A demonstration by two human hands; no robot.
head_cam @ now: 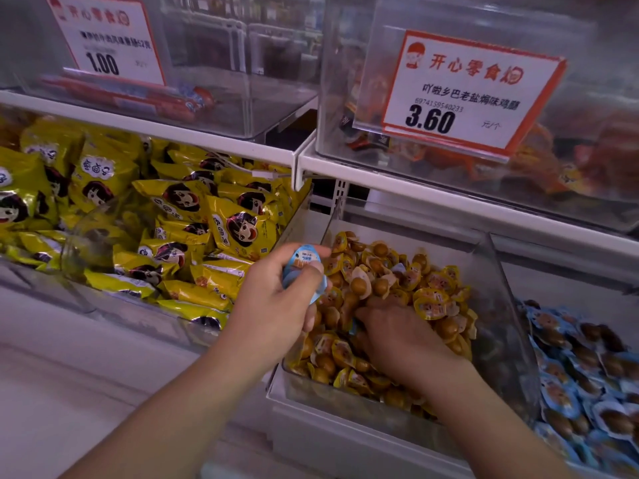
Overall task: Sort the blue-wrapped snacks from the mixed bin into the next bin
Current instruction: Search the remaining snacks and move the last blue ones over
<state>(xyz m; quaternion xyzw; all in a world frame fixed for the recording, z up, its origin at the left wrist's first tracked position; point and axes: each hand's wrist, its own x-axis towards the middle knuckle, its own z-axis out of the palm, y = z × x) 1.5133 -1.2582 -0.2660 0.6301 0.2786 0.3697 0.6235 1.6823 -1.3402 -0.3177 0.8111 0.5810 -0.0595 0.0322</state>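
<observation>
A clear mixed bin (505, 305) in the middle holds a heap of small yellow-wrapped snacks (408, 281). My left hand (276, 299) hovers over the bin's left edge, shut on blue-wrapped snacks (304, 271). My right hand (397, 333) is palm down in the heap with its fingers dug among the yellow packs; a sliver of blue wrapper shows at its fingertips, and whether it grips anything is hidden. To the right, the neighbouring bin (622, 305) is filled with blue-wrapped snacks (581, 382).
On the left lies a bin of large yellow snack bags (166, 216) behind a clear front lip. A white shelf (380, 174) above carries clear boxes with price signs (463, 91). The clear divider (511, 299) separates the two bins.
</observation>
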